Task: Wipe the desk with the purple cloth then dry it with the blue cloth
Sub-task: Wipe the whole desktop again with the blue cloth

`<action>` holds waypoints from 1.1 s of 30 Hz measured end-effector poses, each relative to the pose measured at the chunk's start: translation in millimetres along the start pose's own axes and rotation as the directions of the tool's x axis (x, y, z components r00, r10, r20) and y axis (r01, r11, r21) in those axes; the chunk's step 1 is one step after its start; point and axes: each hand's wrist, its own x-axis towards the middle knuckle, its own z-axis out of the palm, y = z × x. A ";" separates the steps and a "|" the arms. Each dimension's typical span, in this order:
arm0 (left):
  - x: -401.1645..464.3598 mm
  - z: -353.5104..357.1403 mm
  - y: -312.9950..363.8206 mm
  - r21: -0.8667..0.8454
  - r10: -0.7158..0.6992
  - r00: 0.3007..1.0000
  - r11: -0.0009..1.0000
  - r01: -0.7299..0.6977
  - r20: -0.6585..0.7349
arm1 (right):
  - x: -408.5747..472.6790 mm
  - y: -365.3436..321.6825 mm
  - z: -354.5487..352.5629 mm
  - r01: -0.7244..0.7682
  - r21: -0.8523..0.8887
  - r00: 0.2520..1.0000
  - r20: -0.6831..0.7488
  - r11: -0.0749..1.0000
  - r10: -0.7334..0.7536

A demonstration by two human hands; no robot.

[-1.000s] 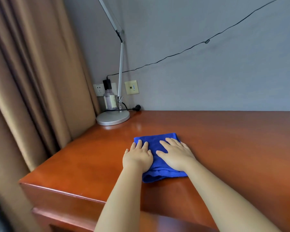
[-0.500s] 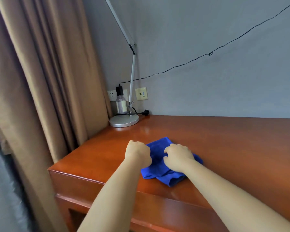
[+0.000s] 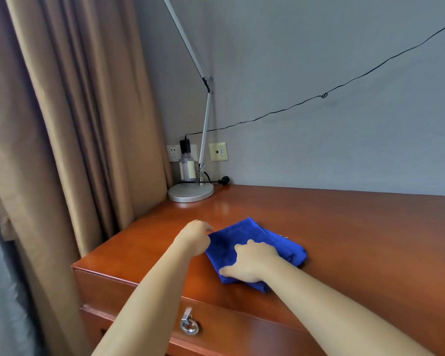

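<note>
Resting on the blue cloth point(image 3: 244, 242), the right hand point(image 3: 252, 262) lies palm down with its fingers curled loosely over the folded fabric and its thumb along the near edge; whether it pinches the fabric or only presses it cannot be told. The left hand point(image 3: 194, 237) is curled at the cloth's left edge, fingertips meeting the fabric there, though whether it grasps a fold is hidden by the knuckles. The cloth lies bunched in a rough diamond on the wooden desk point(image 3: 357, 227), near the desk's left end and close to its front edge.

To the right of the cloth the glossy desktop runs bare to the frame's edge, and behind it bare wood reaches back to the grey wall point(image 3: 319, 73). To the left only a narrow strip of desktop separates the left hand from the desk's side edge, beyond which hangs a brown curtain point(image 3: 62, 124). In the back left corner stand the round base of a desk lamp point(image 3: 190, 192) and a small clear bottle point(image 3: 187, 167), well apart from the cloth. Below the front edge a drawer shows a metal ring pull point(image 3: 189, 325).
</note>
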 end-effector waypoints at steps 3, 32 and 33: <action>8.6 0.6 2.5 -0.020 -0.009 0.999 1.000 0.010 0.035 | 1.3 -4.9 3.1 -0.049 -0.064 0.998 0.027 0.997 0.051; -9.6 -21.6 -11.7 0.085 -0.058 0.991 0.995 0.048 0.118 | 26.1 -9.2 -29.2 -0.012 0.064 0.972 -0.235 0.998 0.027; -12.0 -15.5 -10.5 0.093 -0.042 0.995 0.995 0.033 0.096 | 25.2 -9.3 -25.7 -0.003 0.048 0.973 -0.230 0.999 0.014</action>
